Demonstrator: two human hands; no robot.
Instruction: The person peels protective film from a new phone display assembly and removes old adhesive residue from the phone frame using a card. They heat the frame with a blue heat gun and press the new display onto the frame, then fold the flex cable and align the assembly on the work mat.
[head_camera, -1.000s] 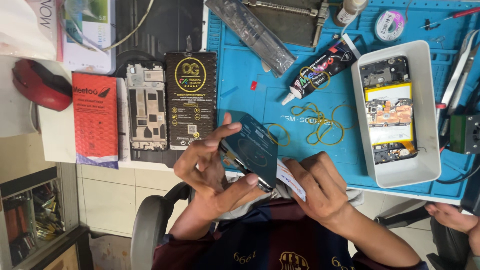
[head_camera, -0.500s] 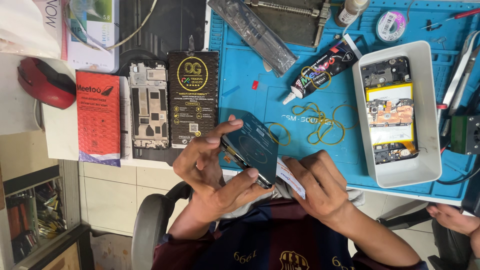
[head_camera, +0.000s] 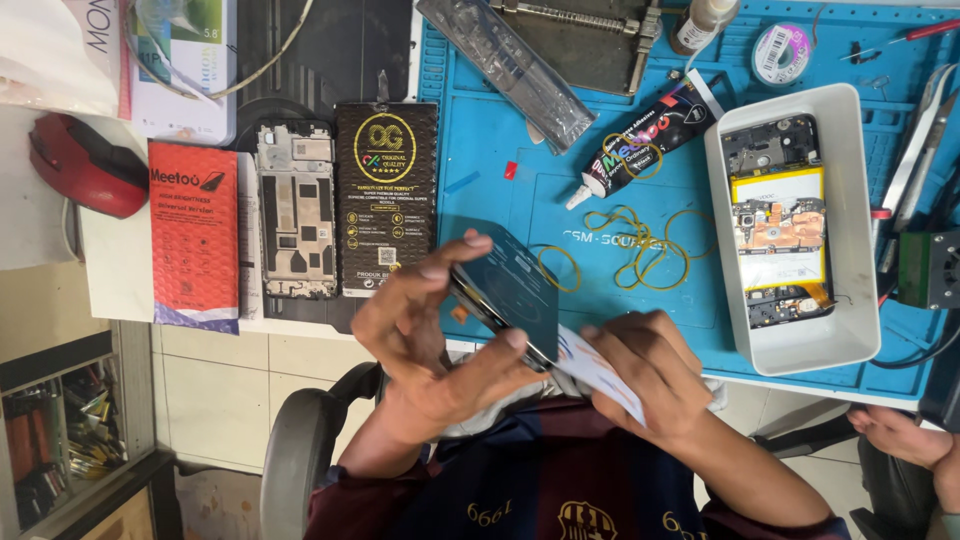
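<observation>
My left hand (head_camera: 425, 335) grips a dark phone screen panel (head_camera: 510, 290), tilted on edge above the near edge of the blue work mat (head_camera: 600, 150). My right hand (head_camera: 645, 375) holds a white card or film strip (head_camera: 600, 375) whose end touches the panel's lower corner. Both hands are over my lap, just in front of the bench.
A white tray (head_camera: 855, 290) holds an opened phone body with a yellow battery (head_camera: 778, 225). Rubber bands (head_camera: 640, 250), a black glue tube (head_camera: 645, 140), a bare phone frame (head_camera: 297, 210), a black box (head_camera: 387, 195), a red packet (head_camera: 194, 235) and a red mouse (head_camera: 85, 165) lie around. Another person's hand (head_camera: 900, 435) is at right.
The panel and both hands have shifted only slightly; the grip is the same.
</observation>
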